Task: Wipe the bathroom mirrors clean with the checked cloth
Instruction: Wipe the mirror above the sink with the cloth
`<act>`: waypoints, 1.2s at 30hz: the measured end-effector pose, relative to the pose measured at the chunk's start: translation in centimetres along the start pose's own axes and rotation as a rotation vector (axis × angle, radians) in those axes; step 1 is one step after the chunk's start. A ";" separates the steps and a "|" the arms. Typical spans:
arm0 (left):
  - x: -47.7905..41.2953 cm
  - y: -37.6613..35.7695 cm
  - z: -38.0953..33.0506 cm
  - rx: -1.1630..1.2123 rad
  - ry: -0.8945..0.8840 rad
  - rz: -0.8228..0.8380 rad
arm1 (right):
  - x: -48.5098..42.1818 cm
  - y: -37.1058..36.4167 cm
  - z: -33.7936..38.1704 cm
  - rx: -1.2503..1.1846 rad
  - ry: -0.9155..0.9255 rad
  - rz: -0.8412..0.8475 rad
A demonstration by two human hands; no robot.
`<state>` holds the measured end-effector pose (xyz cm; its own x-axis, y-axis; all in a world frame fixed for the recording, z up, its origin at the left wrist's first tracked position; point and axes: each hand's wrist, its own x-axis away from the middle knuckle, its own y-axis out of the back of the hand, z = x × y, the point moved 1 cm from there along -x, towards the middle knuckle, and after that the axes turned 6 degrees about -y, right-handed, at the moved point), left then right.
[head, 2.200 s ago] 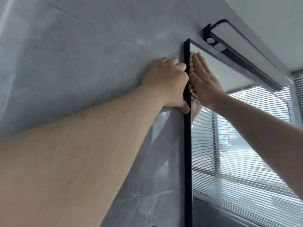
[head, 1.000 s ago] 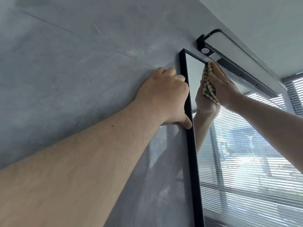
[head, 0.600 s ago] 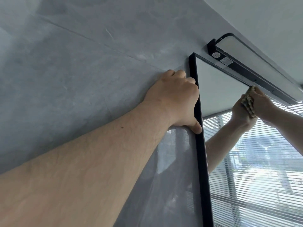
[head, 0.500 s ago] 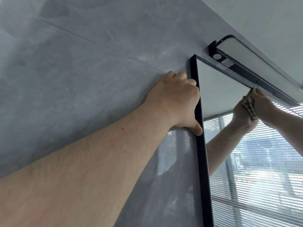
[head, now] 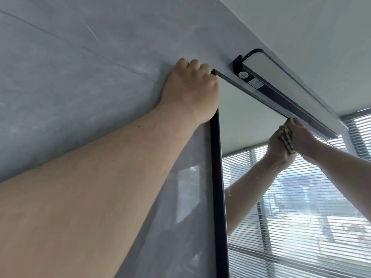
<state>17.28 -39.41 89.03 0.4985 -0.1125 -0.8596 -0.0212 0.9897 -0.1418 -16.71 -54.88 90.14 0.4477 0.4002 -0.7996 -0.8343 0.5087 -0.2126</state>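
Note:
A black-framed mirror [head: 249, 125] hangs on a grey wall, seen steeply from below and the left. My left hand [head: 190, 93] grips the mirror's left frame edge close to its top corner, fingers curled behind the frame. My right hand [head: 301, 135] presses the checked cloth [head: 286, 137] against the glass at the mirror's top edge, right under the lamp. Only a thin strip of the cloth shows between my hand and its reflection. The glass reflects my right arm, the ceiling and window blinds.
A long black lamp bar [head: 281, 93] is mounted just above the mirror's top edge. The grey wall [head: 80, 77] spreads to the left, and real window blinds [head: 361, 129] show at the far right under the white ceiling.
My right hand has slid the cloth rightwards along the mirror's top edge, away from the left corner. My left hand has shifted up the frame towards the top corner.

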 end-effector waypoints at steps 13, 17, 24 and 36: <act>-0.3 -1.1 -0.1 -0.061 -0.015 -0.074 | -4.7 2.6 -3.1 0.090 -0.155 -0.081; -0.5 -1.3 -0.1 -0.066 -0.007 -0.084 | -6.1 3.7 -4.3 0.095 -0.113 -0.099; -0.7 -1.4 -0.1 -0.042 -0.008 -0.046 | -3.6 3.7 -3.4 0.118 -0.082 -0.060; -0.4 -1.2 -0.3 -0.033 0.002 -0.020 | -1.8 3.2 -3.6 0.059 0.077 0.020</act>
<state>16.88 -40.54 89.37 0.4972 -0.1328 -0.8574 -0.0394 0.9837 -0.1752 -21.34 -56.72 88.82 0.4027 0.3519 -0.8450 -0.8213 0.5464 -0.1639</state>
